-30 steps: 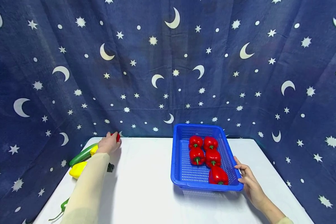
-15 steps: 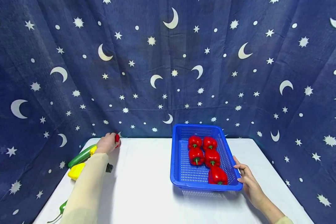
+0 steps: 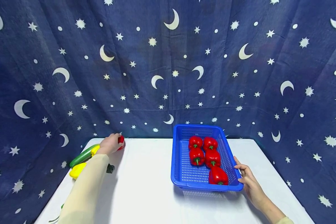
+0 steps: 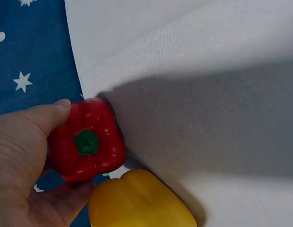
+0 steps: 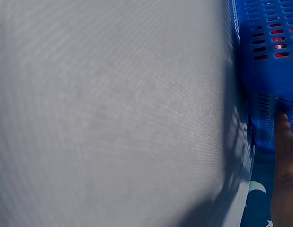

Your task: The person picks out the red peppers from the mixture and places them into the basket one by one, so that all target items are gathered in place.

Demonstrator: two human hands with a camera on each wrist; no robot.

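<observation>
At the far left of the table, my left hand (image 3: 109,144) grips a red bell pepper (image 4: 87,142), thumb on one side and fingers on the other. Its green stem faces the left wrist camera. Close beside it lies a yellow bell pepper (image 4: 141,201). My right hand (image 3: 250,185) touches the right side of a blue basket (image 3: 182,183) near its front corner, fingers lightly bent along the rim. In the right wrist view one straight finger (image 5: 284,137) lies against the basket's slotted wall. Several red bell peppers (image 3: 212,157) sit inside the basket.
A green cucumber-like vegetable (image 3: 82,156) and another yellow vegetable (image 3: 77,171) lie along the table's left edge. The left sleeve (image 3: 85,189) nearly covers a green chili pepper (image 3: 54,219). Behind the white table (image 3: 145,177) hangs a dark blue curtain (image 3: 145,109) with moons and stars.
My left hand has shifted slightly right with the red bell pepper. The sleeve now hides more of the green chili pepper. My right hand and the basket have stayed in place.
</observation>
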